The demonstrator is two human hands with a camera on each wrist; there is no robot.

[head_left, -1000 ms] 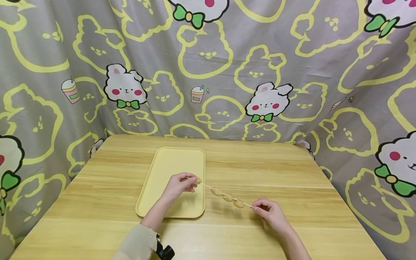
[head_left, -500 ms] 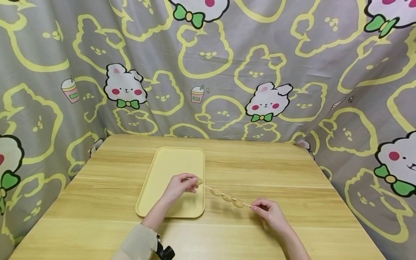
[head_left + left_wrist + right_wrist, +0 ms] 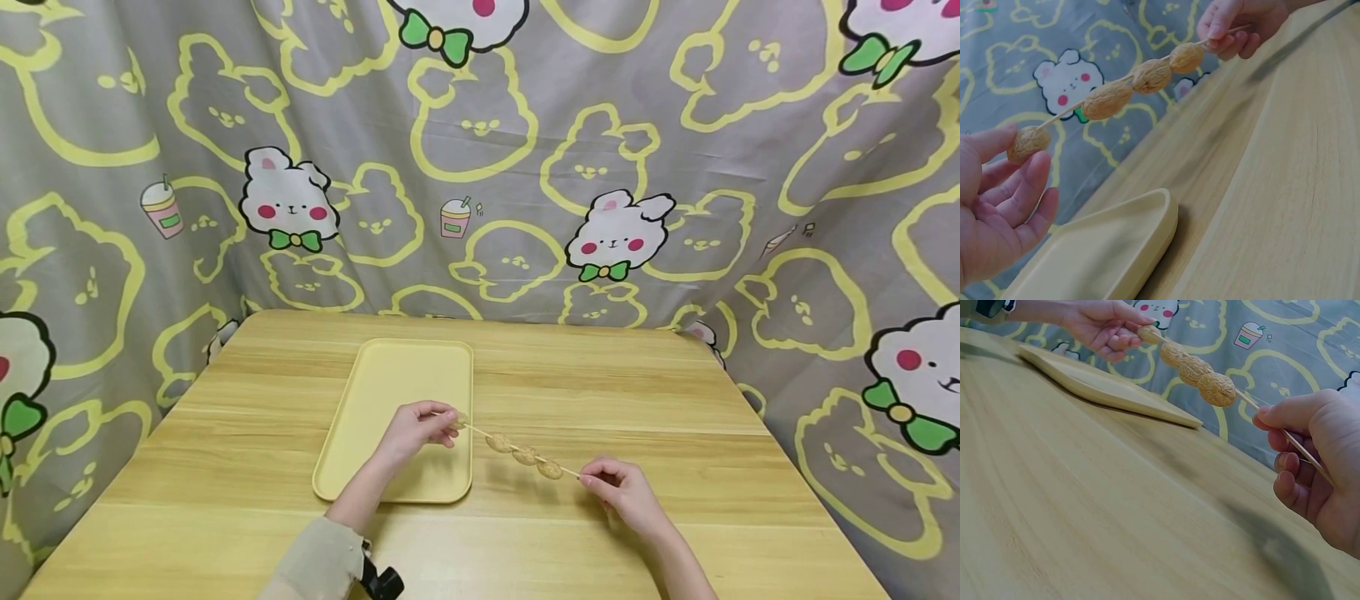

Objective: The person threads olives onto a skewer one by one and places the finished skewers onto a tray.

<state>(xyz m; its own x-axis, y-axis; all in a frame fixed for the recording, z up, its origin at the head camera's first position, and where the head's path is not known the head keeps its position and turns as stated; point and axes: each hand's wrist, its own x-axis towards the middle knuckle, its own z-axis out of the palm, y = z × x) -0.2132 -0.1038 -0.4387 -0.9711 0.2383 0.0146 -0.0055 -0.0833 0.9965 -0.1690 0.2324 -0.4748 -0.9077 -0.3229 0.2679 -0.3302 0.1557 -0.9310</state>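
Note:
Between the two hands, a thin wooden skewer (image 3: 570, 472) slants in the air. Three wrinkled golden-brown food balls (image 3: 1107, 100) sit close together on it, nearer the right hand. A single ball (image 3: 1027, 145) of the same kind is at the skewer's left end, apart from the others, and the left hand (image 3: 416, 429) pinches it between thumb and fingers, over the tray's right side. The right hand (image 3: 626, 496) grips the bare end of the skewer, thumb pressed on it and fingers curled beneath; in the right wrist view the stick (image 3: 1307, 453) runs back across the palm.
A pale yellow rectangular tray (image 3: 412, 367) with a low rim lies left of centre on the wood-grain table (image 3: 600, 375). A grey curtain (image 3: 510, 100) with rabbit prints hangs around the table's back and sides. A black device (image 3: 382, 582) is strapped at the left wrist.

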